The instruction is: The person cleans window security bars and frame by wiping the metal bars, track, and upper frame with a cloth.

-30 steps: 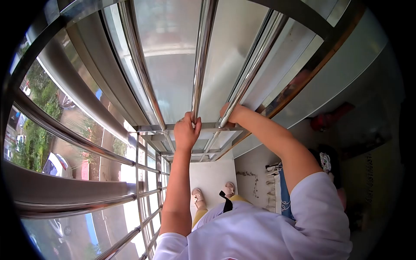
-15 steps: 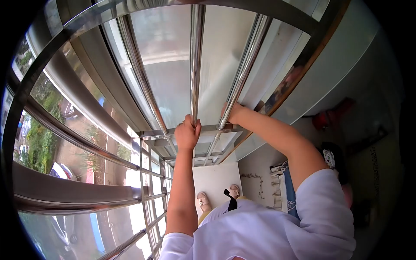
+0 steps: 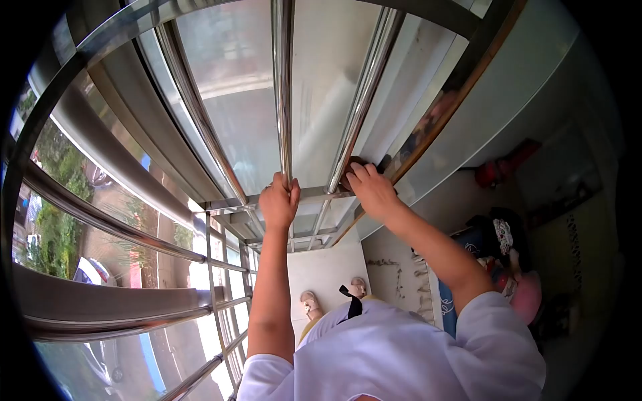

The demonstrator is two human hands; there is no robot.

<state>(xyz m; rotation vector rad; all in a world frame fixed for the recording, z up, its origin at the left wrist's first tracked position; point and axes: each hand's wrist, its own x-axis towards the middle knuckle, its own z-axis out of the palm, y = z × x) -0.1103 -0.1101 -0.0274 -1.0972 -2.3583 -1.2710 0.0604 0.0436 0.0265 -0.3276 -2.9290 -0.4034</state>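
Note:
My left hand (image 3: 279,204) is wrapped round the lower end of the middle shiny metal bar (image 3: 283,100) of a window grille. To its right, my right hand (image 3: 374,194) bends its fingers over a dark brown object (image 3: 356,164), perhaps a cloth, beside the right-hand metal bar (image 3: 368,87). Most of that object is hidden by the fingers and the bar, so its kind cannot be made out. A flat crossbar (image 3: 311,194) runs just below both hands. Behind the bars stands a pale, hazy glass pane (image 3: 234,87).
More rails of the grille (image 3: 120,227) curve round on the left, with trees and a parked car (image 3: 93,273) outside. My feet in beige shoes (image 3: 309,302) stand on a white surface (image 3: 328,267). Folded blue fabric (image 3: 447,301) and a pink item (image 3: 526,297) lie at the lower right.
My right hand has come out from behind the right-hand bar to its right side, and the dark brown object now shows under its fingers. My left hand keeps its grip on the middle bar.

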